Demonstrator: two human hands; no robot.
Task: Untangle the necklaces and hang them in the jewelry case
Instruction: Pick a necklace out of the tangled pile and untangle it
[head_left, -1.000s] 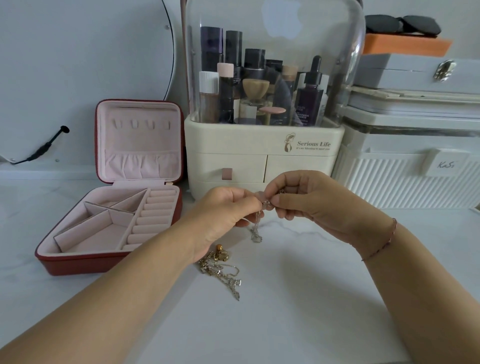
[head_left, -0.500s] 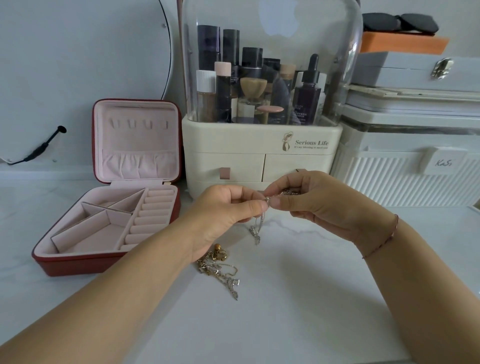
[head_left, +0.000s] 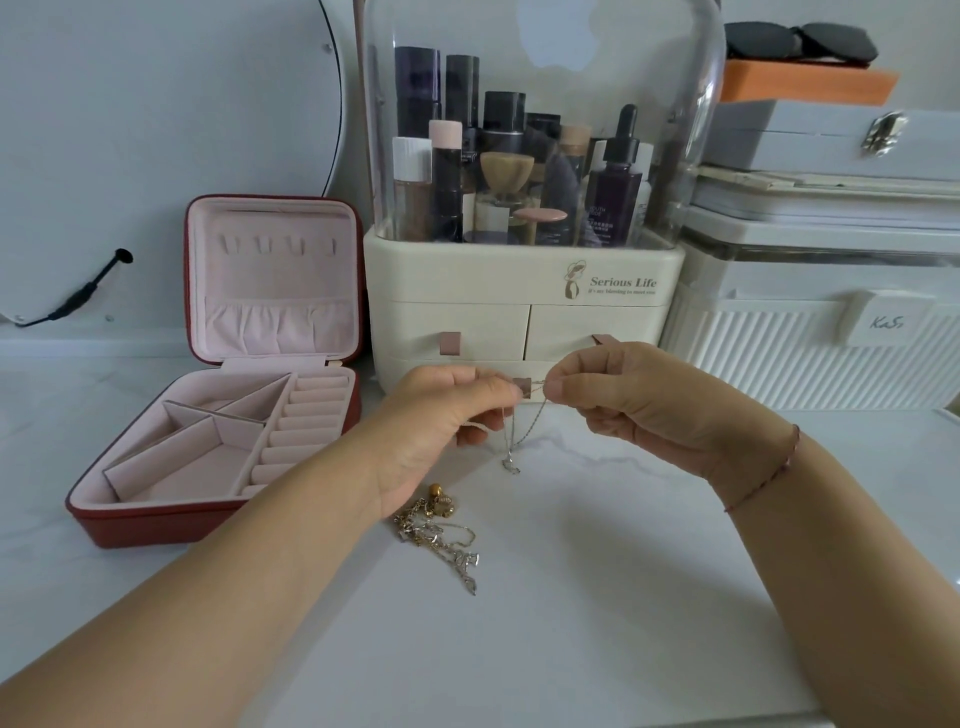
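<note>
Left hand (head_left: 441, 421), right hand (head_left: 639, 410) parted, necklace (head_left: 511, 441) stretched between.

A white marble table (head_left: 571, 639) fills the lower view. At 12 o'clock stands a cream organizer (head_left: 483, 291) with two drawers and a clear dome (head_left: 691, 104) over upright bottles, a dark dropper bottle (head_left: 616, 192) among them. At 10 o'clock is a round mirror (head_left: 156, 130), with a black cable (head_left: 83, 293) at its lower part. At 2 o'clock sits a ribbed white box (head_left: 779, 369) with a label (head_left: 889, 325). Stacked above it are a grey case (head_left: 810, 140), an orange box (head_left: 800, 84) and, topmost, sunglasses (head_left: 800, 40).
</note>
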